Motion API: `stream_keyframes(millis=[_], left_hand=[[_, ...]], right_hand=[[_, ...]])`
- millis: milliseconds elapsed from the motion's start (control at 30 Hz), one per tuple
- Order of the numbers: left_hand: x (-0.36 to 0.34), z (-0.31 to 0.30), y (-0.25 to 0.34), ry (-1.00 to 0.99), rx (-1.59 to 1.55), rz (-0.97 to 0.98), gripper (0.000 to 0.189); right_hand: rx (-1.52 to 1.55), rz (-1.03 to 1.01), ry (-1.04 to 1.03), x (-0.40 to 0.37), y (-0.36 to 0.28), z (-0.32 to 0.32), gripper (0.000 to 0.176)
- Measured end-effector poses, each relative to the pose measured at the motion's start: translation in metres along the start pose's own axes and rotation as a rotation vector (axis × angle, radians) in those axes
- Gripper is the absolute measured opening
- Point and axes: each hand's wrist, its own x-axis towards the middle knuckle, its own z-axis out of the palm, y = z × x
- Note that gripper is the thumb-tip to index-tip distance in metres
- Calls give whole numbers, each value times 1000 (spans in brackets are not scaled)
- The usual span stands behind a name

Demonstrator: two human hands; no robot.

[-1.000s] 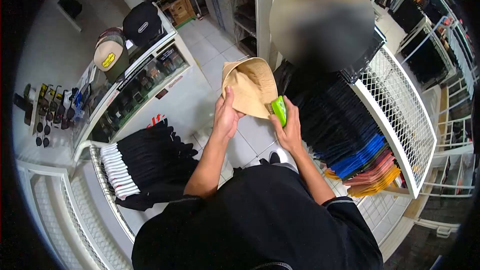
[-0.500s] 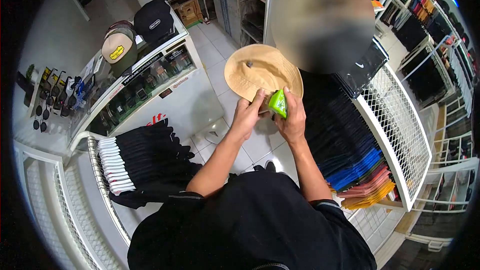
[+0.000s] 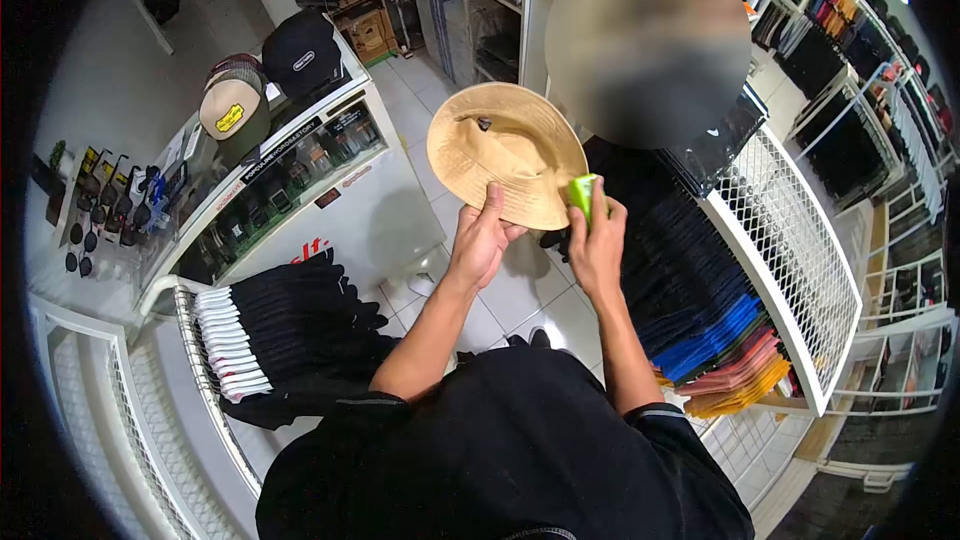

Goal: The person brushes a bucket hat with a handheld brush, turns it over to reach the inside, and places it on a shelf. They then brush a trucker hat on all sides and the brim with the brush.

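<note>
A tan bucket hat is held up in front of me, its hollow inside turned toward me and a small dark spot showing near its far side. My left hand pinches the near brim, thumb on top and fingers beneath. At the right edge of the brim, my right hand grips a small bright green block, partly covered by the fingers; its exact kind does not show. The green block overlaps the hat's brim in this view.
Black shirts with white-sleeved ones hang on a left rack. To the right, dark and coloured garments hang by a white mesh panel. A glass display counter carries caps. A large blurred circle covers the upper middle.
The hat has shifted slightly left and up, tilting more toward me. My right hand has moved right with the green block, from the near brim to the right edge.
</note>
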Motion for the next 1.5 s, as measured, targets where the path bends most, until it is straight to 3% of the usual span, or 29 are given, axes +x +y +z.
stream_keyframes(millis=[33, 100, 233, 333, 433, 567, 700, 767, 833, 867, 900, 1033, 1100, 1233, 1300, 1367, 1500], left_hand=[[0, -1, 5, -5, 26, 14, 47], [2, -5, 2, 18, 75, -2, 47], [-2, 5, -5, 4, 49, 8, 47], [-2, -2, -4, 26, 52, 18, 46], [-3, -11, -1, 43, 124, 15, 46], [-4, -12, -10, -5, 120, -20, 46], [-11, -8, 0, 1, 102, 4, 43], [-2, -5, 1, 18, 135, 24, 44], [-13, -8, -8, 49, 166, 6, 44], [-9, -11, -14, 28, 163, -17, 45], [-4, -10, -16, 2, 161, -39, 46], [-9, -3, -4, 38, 175, 12, 47], [-7, 5, -3, 67, 157, 63, 42], [-2, -14, -16, 6, 248, -117, 44], [-6, 4, -16, 26, 93, -33, 43], [-9, -1, -14, 44, 155, -58, 44], [-6, -2, -15, 47, 148, 10, 44]], right_hand=[[85, 89, 39, -4, 0, -5, 60], [203, 6, 110, -8, -21, -17, 62], [82, -294, 105, -10, -43, -12, 61], [-45, -57, 69, -9, 6, 2, 62], [219, 111, 144, -13, -5, -17, 59], [203, -194, 71, -18, -32, -13, 62], [93, 64, 34, -20, 17, -3, 57], [211, 42, 182, -17, -8, -19, 57], [226, -152, 178, -17, -34, -31, 60], [239, -178, 75, -20, -36, -28, 61], [278, -192, 109, -23, -30, -13, 60], [131, 99, 17, -19, 5, -10, 53], [222, 70, 147, -23, -11, -20, 56], [250, -226, 104, -26, -28, -18, 59], [239, -178, 141, -28, 0, -2, 58], [123, 64, 23, -28, 21, -4, 59], [239, -71, 81, -31, -24, -34, 51]])
